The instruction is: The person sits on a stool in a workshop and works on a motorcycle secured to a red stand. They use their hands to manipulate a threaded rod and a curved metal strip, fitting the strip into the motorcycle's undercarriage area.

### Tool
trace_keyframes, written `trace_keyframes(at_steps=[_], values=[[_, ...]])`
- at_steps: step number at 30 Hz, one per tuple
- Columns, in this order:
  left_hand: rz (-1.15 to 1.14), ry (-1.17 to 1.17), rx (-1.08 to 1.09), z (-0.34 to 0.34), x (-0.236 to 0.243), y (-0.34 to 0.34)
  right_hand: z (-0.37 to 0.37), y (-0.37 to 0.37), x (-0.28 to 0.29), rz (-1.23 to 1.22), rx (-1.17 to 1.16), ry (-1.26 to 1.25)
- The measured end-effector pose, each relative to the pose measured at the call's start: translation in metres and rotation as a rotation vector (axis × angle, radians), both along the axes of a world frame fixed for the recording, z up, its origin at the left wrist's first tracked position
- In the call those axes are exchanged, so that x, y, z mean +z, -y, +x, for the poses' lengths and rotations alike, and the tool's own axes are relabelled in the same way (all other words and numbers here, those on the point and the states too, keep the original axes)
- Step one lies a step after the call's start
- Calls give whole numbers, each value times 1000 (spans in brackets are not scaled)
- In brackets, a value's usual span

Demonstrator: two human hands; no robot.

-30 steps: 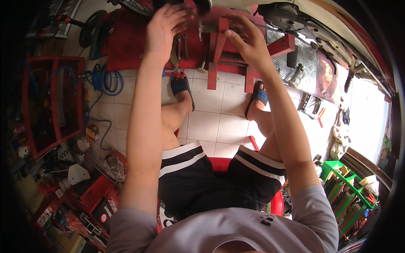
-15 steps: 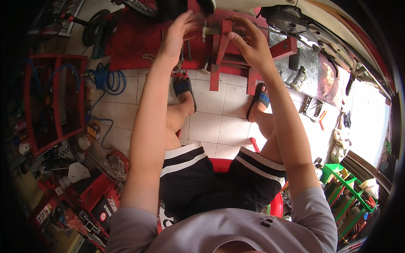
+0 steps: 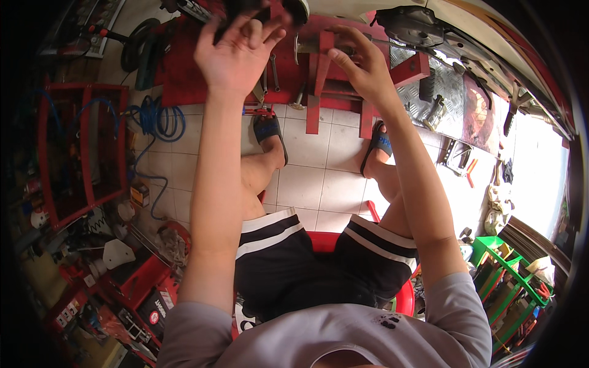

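Note:
My left hand (image 3: 230, 61) is raised over the left of a red work table, fingers apart and curled a little, smeared by motion at the tips; nothing shows in it. At the red metal stand (image 3: 320, 64), my right hand (image 3: 370, 70) curls its thumb and fingers around the top of the upright, by a dark cylindrical part. What exactly it grips is hidden. A metal shaft with a thin disc (image 3: 297, 48) at its end sticks out left of the upright, between my hands. Wrenches (image 3: 275, 73) lie below my left hand, and a bolt-like part (image 3: 299, 100) sits at the table's front edge.
The red table top (image 3: 184, 67) spans the far side. A motorcycle's dark engine cover (image 3: 411, 27) stands far right, near a ribbed metal plate (image 3: 451, 92). Left are a red rack (image 3: 86, 153) and a coiled blue hose (image 3: 159, 119). A green tool rack (image 3: 506, 264) stands right.
My left hand has swung left and turned palm up, away from the disc end of the shaft. My right hand stays at the red stand.

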State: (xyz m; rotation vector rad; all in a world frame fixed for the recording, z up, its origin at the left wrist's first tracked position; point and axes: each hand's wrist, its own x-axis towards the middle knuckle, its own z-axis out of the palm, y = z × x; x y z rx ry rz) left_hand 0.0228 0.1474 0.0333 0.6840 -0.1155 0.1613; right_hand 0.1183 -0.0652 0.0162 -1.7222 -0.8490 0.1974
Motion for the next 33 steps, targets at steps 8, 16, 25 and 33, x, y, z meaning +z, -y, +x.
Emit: trace_keyframes(at_steps=[8, 16, 25, 33], values=[[525, -384, 144, 3, 1, 19, 0, 0, 3, 1, 12, -9], [563, -452, 263, 6, 5, 9, -1, 0, 6, 2, -10, 26], [322, -247, 192, 5, 9, 0, -2, 2, 10, 1, -19, 21], [693, -421, 130, 8, 7, 25, 1, 4, 1, 53, 38, 122]])
